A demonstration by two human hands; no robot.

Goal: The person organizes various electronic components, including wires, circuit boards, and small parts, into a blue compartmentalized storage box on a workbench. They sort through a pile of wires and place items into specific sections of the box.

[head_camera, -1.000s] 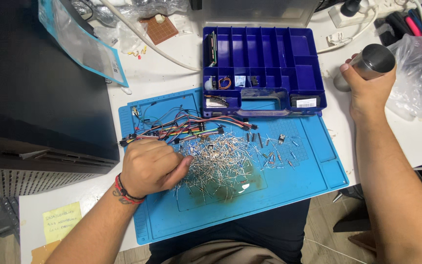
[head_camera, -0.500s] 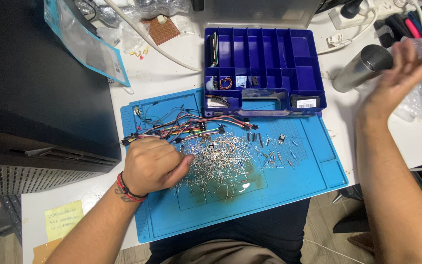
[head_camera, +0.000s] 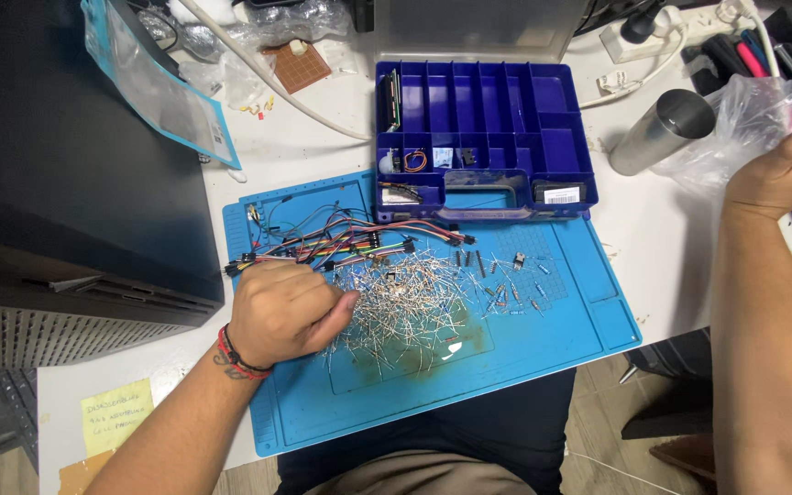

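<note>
At the lower left of the frame, the left hand [head_camera: 284, 312] rests on the blue work mat [head_camera: 543, 367], its fingers curled in a loose clenched grip at the left edge of a heap of loose wire-legged components [head_camera: 405, 307]; whether anything is pinched between the fingertips I cannot tell, since the knuckles hide them. The heap sits in the middle of the mat, over a brownish stain, with a few small resistors and pin headers [head_camera: 506, 280] scattered just to its right. Just above the hand lies a bundle of coloured jumper wires [head_camera: 341, 243], running toward the mat's upper edge. Beyond that, touching the mat's top edge, stands an open blue compartment box [head_camera: 543, 119], mostly bare, with a few small parts in its lower-left cells. Farther right on the white table [head_camera: 313, 156], a metal cylinder cup [head_camera: 660, 133] lies tilted beside a clear plastic bag [head_camera: 753, 115], which the right hand [head_camera: 786, 170] grasps at the upper right edge of the frame. The risks, as I judge them: the left hand could sweep thin leads off the mat or tangle them in the jumper wires, and a tug on the bag could knock the cup, since the two touch.
</note>
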